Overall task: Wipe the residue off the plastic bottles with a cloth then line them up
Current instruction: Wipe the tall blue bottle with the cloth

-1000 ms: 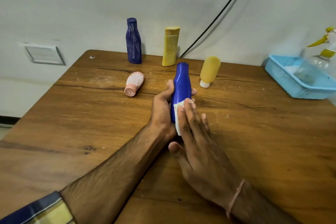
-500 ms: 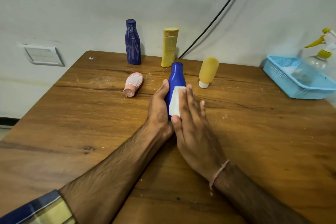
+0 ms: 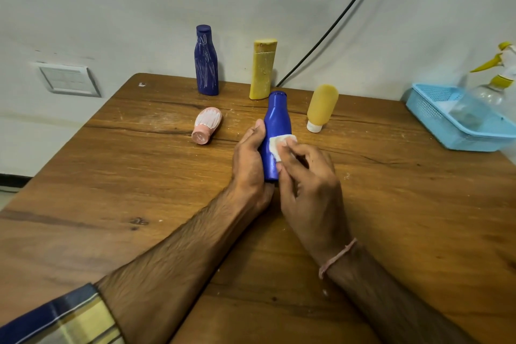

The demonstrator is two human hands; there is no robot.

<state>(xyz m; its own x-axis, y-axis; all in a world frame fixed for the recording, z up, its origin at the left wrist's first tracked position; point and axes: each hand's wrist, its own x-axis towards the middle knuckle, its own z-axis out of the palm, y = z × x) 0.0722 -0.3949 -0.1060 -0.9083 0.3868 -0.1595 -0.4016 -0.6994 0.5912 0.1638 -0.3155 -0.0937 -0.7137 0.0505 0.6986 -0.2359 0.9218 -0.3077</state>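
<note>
Currently, left hand (image 3: 250, 160) is gripping the blue bottle (image 3: 275, 131) upright on the table (image 3: 111, 190); right hand (image 3: 310, 187) is pinching a white cloth (image 3: 277, 144) against it.

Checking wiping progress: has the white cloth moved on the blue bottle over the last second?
Yes. The cloth has moved up the blue bottle, toward its cap.
</note>
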